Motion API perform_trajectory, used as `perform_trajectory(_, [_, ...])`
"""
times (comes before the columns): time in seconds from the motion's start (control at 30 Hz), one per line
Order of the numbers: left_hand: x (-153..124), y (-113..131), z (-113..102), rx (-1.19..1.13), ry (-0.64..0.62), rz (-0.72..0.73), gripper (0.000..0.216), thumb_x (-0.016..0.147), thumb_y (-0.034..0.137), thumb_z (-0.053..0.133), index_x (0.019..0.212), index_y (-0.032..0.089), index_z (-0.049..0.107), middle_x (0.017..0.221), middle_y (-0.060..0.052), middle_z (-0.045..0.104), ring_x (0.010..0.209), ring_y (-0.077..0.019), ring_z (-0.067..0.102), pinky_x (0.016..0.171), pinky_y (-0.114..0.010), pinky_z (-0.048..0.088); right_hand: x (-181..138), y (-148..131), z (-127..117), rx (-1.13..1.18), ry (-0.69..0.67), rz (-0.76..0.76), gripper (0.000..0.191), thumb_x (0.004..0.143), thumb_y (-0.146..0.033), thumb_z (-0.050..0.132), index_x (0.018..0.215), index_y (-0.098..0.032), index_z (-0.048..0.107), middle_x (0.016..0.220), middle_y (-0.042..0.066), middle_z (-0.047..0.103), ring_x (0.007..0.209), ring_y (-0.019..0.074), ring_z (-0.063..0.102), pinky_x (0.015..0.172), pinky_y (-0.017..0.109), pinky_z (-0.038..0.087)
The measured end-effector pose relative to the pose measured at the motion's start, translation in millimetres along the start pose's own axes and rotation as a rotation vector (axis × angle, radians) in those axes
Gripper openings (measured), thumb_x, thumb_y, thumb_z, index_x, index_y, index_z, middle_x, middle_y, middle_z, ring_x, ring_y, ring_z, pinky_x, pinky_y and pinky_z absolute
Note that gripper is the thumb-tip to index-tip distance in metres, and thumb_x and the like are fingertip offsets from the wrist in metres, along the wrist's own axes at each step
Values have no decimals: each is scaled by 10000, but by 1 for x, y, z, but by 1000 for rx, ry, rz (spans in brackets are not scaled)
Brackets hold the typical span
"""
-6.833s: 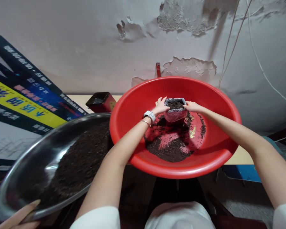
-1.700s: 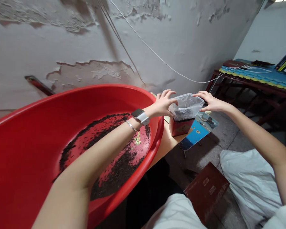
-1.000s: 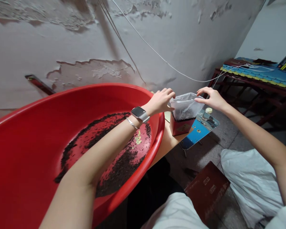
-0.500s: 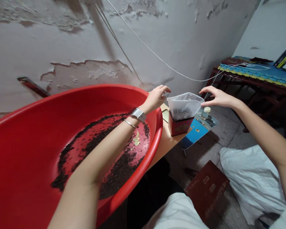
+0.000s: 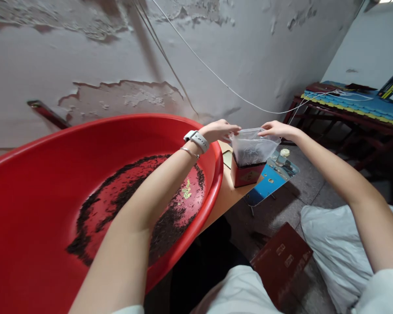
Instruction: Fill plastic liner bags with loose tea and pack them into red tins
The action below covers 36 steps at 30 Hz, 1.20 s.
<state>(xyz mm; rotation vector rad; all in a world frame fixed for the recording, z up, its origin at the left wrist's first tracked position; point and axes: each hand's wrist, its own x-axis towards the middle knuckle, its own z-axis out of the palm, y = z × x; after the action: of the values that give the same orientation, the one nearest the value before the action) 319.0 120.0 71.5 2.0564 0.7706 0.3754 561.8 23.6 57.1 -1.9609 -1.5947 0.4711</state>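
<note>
A clear plastic bag (image 5: 253,144) stands upright out of a square red box (image 5: 247,174), with dark bits showing around the box's rim. At the bag's upper left corner, my left hand (image 5: 220,130) has its fingers closed on the plastic. My right hand (image 5: 277,129) pinches the top edge on the right side, thumb below and fingers over it. The bag's mouth looks partly drawn together between them. To the left lies a big red tub (image 5: 144,126) holding dark, leaf-like loose material (image 5: 173,226) and a small yellowish patch (image 5: 187,189).
The box rests on a light wooden board (image 5: 216,209) beside the tub. Behind it are a blue-topped stand (image 5: 265,187) and a small jar (image 5: 283,156). A dark red case (image 5: 283,257) and a white sack (image 5: 334,248) sit on the floor. A white cable (image 5: 222,80) crosses the peeling wall.
Both hands have moved inward toward each other onto the bag's top edge. The right fingers, spread beside the bag before, now pinch it, and the bag's mouth is narrower.
</note>
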Motion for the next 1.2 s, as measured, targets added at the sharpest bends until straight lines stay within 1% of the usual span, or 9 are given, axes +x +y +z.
perform_trajectory(0.1, [0, 3, -6, 134, 183, 3, 228, 662, 91, 639, 862, 104, 746, 828, -103, 734, 833, -213, 668, 809, -338, 546, 14, -12, 3, -32, 117, 5, 185, 697, -308, 794, 737, -158, 694, 686, 62, 661, 719, 221, 643, 741, 386, 563])
perform_trajectory(0.23, [-14, -7, -25, 389, 329, 191, 459, 682, 47, 572, 1110, 129, 713, 1080, -110, 718, 978, -214, 654, 906, -342, 518, 7, 11, -26, 122, 328, -101, 271, 800, -318, 682, 1011, -148, 692, 907, 90, 694, 761, 194, 655, 753, 383, 570])
perform_trajectory(0.37, [-31, -25, -21, 724, 111, 207, 524, 692, 233, 724, 1201, 124, 658, 1238, -146, 656, 1197, -297, 560, 1034, -417, 438, -18, 54, -44, -90, 63, -69, 635, 605, -330, 834, 1186, -160, 642, 1145, 133, 669, 878, 246, 663, 816, 424, 565])
perform_trajectory(0.47, [-27, -31, 10, 811, 20, 205, 370, 780, 383, 699, 1065, 146, 699, 1114, -125, 704, 1188, -308, 565, 1084, -469, 364, -27, 62, -19, -139, -150, -166, 832, 511, -346, 873, 1280, -193, 593, 1289, 136, 612, 1058, 289, 629, 881, 408, 548])
perform_trajectory(0.67, [-1, -20, 74, 476, -52, 257, 232, 893, 244, 537, 759, 181, 715, 756, -42, 691, 771, -180, 635, 747, -246, 441, -18, 18, 52, -129, -129, -395, 648, 685, -316, 731, 1286, -141, 566, 1281, 148, 604, 1138, 272, 592, 968, 374, 473])
perform_trajectory(0.8, [3, -20, 91, 194, 100, 168, 216, 821, 154, 597, 620, 160, 676, 561, 11, 564, 640, -140, 574, 677, -235, 416, -22, 0, 70, -153, -95, -416, 342, 752, -341, 669, 1033, -147, 660, 1051, 109, 687, 972, 237, 640, 870, 312, 470])
perform_trajectory(1.03, [4, -26, 85, -302, 292, -204, 91, 763, 170, 701, 753, 144, 614, 631, -2, 596, 595, -118, 567, 609, -243, 468, -31, 0, 74, -157, 37, -154, 185, 739, -337, 673, 726, -153, 674, 796, 67, 721, 765, 213, 639, 688, 267, 424])
perform_trajectory(1.13, [-7, -24, 69, -157, 405, -175, 83, 803, 136, 613, 883, 159, 608, 881, -77, 693, 805, -170, 653, 744, -290, 521, -26, -7, 78, -248, 67, 12, 178, 777, -322, 638, 732, -156, 682, 781, 76, 724, 787, 235, 646, 657, 275, 402])
perform_trajectory(1.2, [-19, -23, 65, 109, 338, -93, 106, 803, 118, 573, 885, 164, 623, 956, -104, 711, 923, -217, 668, 821, -325, 517, -22, -13, 82, -325, 107, 75, 197, 769, -283, 637, 902, -149, 694, 867, 93, 735, 835, 253, 650, 660, 280, 399])
